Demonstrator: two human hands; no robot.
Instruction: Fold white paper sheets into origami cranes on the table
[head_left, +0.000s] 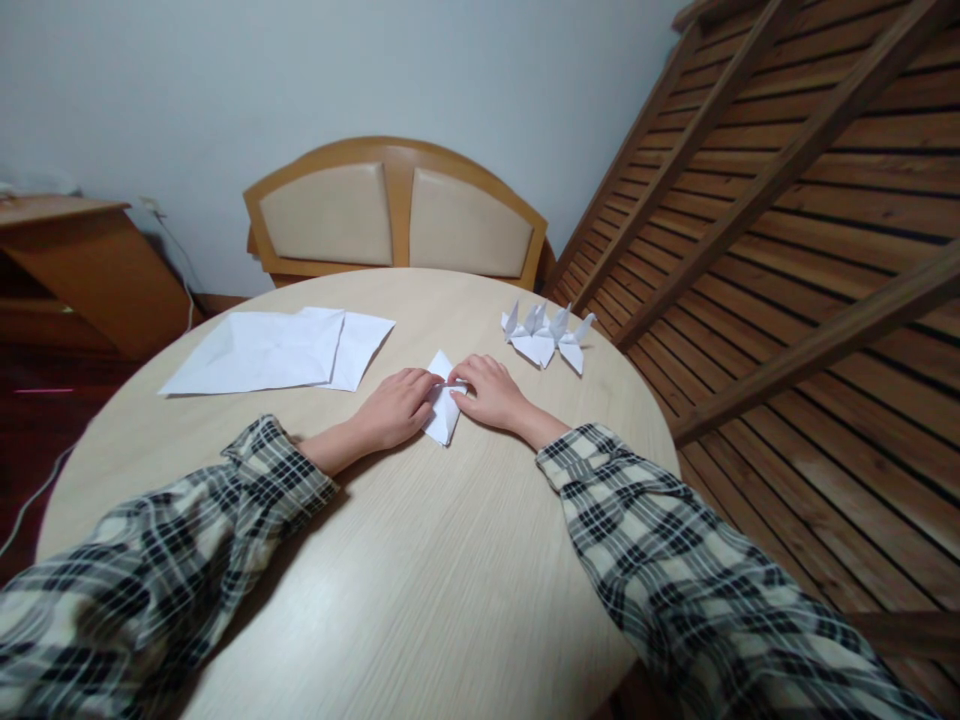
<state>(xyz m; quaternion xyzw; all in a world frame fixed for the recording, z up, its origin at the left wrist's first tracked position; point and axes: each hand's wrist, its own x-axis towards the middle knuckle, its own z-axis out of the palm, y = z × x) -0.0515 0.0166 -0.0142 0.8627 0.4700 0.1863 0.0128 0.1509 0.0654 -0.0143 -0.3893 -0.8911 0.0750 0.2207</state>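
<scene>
A small folded white paper piece (pixel 442 412) lies on the round light-wood table (pixel 420 560), near its middle. My left hand (pixel 394 408) rests on the paper's left side with fingers curled and pressed down on it. My right hand (pixel 491 393) presses on its right side, fingertips meeting the left hand's at the paper's upper part. Both arms wear plaid sleeves.
Flat white paper sheets (pixel 277 350) lie at the table's far left. Folded paper cranes (pixel 546 337) stand in a group at the far right. A wooden chair (pixel 396 215) faces me across the table. A slatted wooden frame (pixel 787 230) leans at the right.
</scene>
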